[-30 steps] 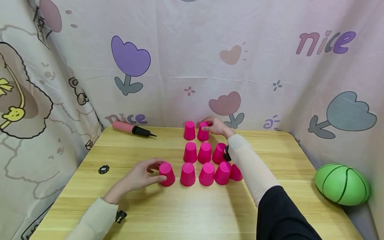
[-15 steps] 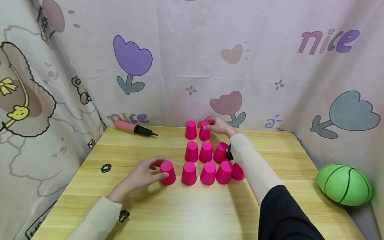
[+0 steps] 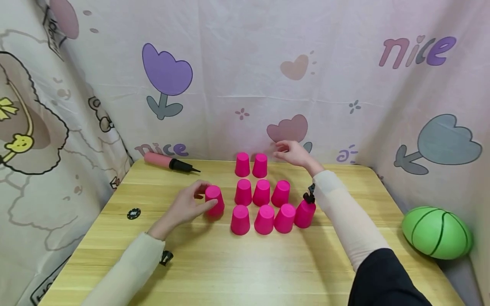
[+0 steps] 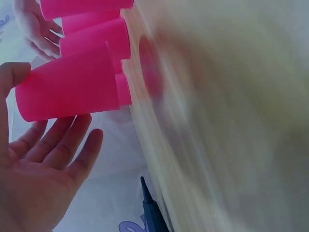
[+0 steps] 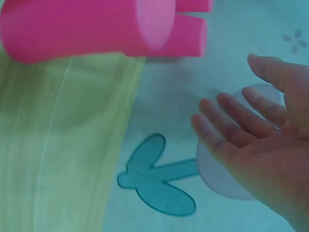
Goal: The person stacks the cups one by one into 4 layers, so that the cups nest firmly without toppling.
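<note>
Between thumb and fingers my left hand (image 3: 187, 205) holds a pink cup (image 3: 214, 201), bottom up. In the left wrist view this cup (image 4: 67, 87) hangs above the table with a gap beneath it. My right hand (image 3: 292, 153) is in the air at the back, its fingers loose and holding nothing. Just left of it stands an upside-down pink cup (image 3: 260, 165), beside another back-row cup (image 3: 242, 165). A middle row of three cups (image 3: 261, 193) and a front row of several cups (image 3: 264, 219) stand nearer. The right wrist view shows the right palm (image 5: 270, 154) empty.
A pink and black hand pump (image 3: 170, 162) lies at the back left of the wooden table (image 3: 245, 272). A black round chip (image 3: 133, 213) lies at the left. At the right edge sits a green ball (image 3: 437, 233). A printed curtain (image 3: 229, 63) hangs behind.
My right hand has let go of the right back-row cup and moved up and right. My left hand has lifted its cup off the table and moved it slightly away from me.
</note>
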`<state>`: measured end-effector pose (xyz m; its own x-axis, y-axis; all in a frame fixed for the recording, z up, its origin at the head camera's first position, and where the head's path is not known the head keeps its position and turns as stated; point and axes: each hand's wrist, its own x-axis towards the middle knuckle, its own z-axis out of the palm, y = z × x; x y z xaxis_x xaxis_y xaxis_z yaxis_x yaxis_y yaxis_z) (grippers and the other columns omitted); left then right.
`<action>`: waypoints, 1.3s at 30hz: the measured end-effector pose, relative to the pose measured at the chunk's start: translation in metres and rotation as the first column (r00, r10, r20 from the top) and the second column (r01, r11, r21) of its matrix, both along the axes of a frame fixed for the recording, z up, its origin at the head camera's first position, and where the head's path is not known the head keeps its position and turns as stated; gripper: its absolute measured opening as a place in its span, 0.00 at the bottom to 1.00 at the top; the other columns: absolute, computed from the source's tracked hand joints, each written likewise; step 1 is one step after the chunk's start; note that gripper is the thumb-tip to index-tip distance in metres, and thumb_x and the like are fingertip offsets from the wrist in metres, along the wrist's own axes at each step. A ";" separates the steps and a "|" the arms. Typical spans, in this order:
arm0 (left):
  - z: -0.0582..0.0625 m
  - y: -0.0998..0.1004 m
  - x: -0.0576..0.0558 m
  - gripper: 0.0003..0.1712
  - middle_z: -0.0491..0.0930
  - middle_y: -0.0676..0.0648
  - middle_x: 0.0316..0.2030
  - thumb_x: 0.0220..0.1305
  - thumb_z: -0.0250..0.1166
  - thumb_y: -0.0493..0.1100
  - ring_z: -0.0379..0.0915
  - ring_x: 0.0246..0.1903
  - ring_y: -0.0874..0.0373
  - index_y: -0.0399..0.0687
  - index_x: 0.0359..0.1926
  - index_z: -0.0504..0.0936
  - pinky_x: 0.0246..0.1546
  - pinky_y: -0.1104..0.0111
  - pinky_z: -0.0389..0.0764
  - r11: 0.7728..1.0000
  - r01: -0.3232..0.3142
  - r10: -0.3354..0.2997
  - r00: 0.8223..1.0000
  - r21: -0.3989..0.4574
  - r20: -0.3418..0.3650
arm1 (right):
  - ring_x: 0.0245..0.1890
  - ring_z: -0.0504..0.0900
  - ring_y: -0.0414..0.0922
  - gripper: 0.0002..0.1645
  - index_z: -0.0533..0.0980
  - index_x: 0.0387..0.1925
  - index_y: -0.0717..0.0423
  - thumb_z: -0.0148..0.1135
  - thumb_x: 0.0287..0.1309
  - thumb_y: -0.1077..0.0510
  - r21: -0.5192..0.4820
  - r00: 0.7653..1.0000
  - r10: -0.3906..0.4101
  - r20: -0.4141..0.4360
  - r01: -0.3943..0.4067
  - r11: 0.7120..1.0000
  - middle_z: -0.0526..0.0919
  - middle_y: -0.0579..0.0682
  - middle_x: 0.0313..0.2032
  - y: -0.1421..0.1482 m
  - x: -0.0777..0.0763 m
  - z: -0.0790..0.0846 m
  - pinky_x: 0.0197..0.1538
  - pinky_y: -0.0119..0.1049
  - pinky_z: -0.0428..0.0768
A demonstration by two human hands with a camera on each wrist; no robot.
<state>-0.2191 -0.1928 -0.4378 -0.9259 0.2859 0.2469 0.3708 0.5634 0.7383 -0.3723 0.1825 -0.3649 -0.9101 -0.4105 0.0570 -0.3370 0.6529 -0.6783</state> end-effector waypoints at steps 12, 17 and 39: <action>0.014 0.017 -0.048 0.31 0.84 0.38 0.57 0.67 0.74 0.47 0.82 0.55 0.42 0.39 0.65 0.76 0.58 0.49 0.86 0.999 -0.039 0.039 0.999 0.014 0.020 | 0.58 0.83 0.58 0.21 0.77 0.64 0.65 0.59 0.74 0.60 -0.070 0.998 -0.029 -0.061 0.025 0.997 0.85 0.65 0.58 0.034 0.042 0.011 0.63 0.52 0.82; 0.018 0.022 -0.066 0.32 0.82 0.39 0.60 0.69 0.72 0.49 0.81 0.59 0.40 0.44 0.68 0.74 0.60 0.48 0.85 0.997 -0.075 0.074 0.995 0.013 0.060 | 0.51 0.85 0.54 0.20 0.79 0.61 0.62 0.60 0.74 0.58 -0.080 0.994 -0.055 -0.091 0.048 0.996 0.86 0.63 0.55 0.045 0.064 0.007 0.53 0.36 0.83; 0.004 0.044 -0.119 0.33 0.80 0.35 0.61 0.69 0.71 0.48 0.76 0.62 0.38 0.39 0.69 0.72 0.66 0.48 0.80 0.969 -0.205 0.185 0.972 0.139 0.143 | 0.55 0.86 0.51 0.21 0.81 0.61 0.56 0.67 0.71 0.54 -0.115 0.994 -0.090 -0.065 0.082 0.990 0.88 0.54 0.56 0.078 0.144 -0.034 0.56 0.37 0.84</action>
